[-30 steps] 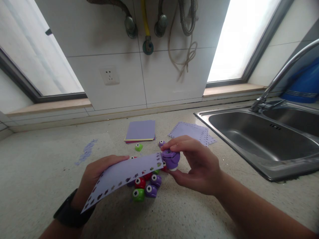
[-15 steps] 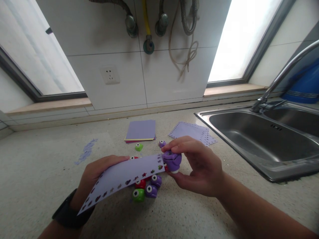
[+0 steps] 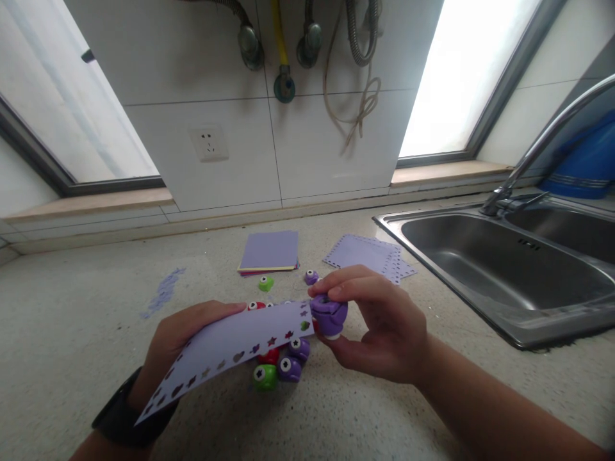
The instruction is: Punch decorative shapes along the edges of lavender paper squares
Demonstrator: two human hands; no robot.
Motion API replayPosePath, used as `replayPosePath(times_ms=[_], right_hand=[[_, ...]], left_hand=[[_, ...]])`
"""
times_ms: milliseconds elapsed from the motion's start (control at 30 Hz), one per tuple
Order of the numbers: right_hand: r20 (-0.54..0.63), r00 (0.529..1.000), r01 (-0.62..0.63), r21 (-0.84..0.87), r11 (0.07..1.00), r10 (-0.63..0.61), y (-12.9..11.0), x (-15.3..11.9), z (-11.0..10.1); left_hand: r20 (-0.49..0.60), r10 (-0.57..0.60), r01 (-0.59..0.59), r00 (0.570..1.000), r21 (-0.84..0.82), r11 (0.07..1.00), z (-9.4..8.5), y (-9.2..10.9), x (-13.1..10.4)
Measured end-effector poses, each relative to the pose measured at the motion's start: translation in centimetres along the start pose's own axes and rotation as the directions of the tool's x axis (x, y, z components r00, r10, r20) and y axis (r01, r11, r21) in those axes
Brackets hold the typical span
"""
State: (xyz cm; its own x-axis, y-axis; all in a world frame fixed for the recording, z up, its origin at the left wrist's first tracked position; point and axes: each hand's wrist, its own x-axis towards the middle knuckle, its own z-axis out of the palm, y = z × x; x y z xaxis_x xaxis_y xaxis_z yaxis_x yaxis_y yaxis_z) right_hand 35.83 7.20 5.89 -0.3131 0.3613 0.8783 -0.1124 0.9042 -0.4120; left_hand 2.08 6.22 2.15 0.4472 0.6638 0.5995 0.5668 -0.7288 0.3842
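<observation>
Purple paper (image 3: 240,330) bows above the bench (image 3: 375,410), gripped by the left hand (image 3: 175,336), while the right hand (image 3: 389,326) grips a purple punch (image 3: 330,317) at its edge, apparently aligning or punching; the next squeeze calls for a steady sheet.

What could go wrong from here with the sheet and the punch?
The purple punch sits at the end of the sheet, close to existing cutouts, so a new hole might overlap one. The sheet bows between the left hand and the punch, so it could slip askew. The right hand's fingertips might pinch it off-line.
</observation>
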Motion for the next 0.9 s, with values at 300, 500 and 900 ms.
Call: replayPosePath(times_ms=[300,500,900], right_hand=[[-0.026,1.000,-0.009,-0.015,1.000,0.009,0.2,-0.2,0.2],[-0.012,1.000,-0.024,-0.014,1.000,0.024,0.1,-0.1,0.2],[0.073,0.996,-0.044,-0.072,0.996,0.049,0.3,0.0,-0.2]], left_hand=[[-0.028,0.031,-0.030,0.999,0.018,0.999,0.0,-0.3,0.0],[-0.075,-0.042,0.041,0.996,-0.020,0.999,0.0,1.3,0.5],[-0.078,-0.033,0.033,0.996,0.000,0.999,0.1,1.3,0.3]])
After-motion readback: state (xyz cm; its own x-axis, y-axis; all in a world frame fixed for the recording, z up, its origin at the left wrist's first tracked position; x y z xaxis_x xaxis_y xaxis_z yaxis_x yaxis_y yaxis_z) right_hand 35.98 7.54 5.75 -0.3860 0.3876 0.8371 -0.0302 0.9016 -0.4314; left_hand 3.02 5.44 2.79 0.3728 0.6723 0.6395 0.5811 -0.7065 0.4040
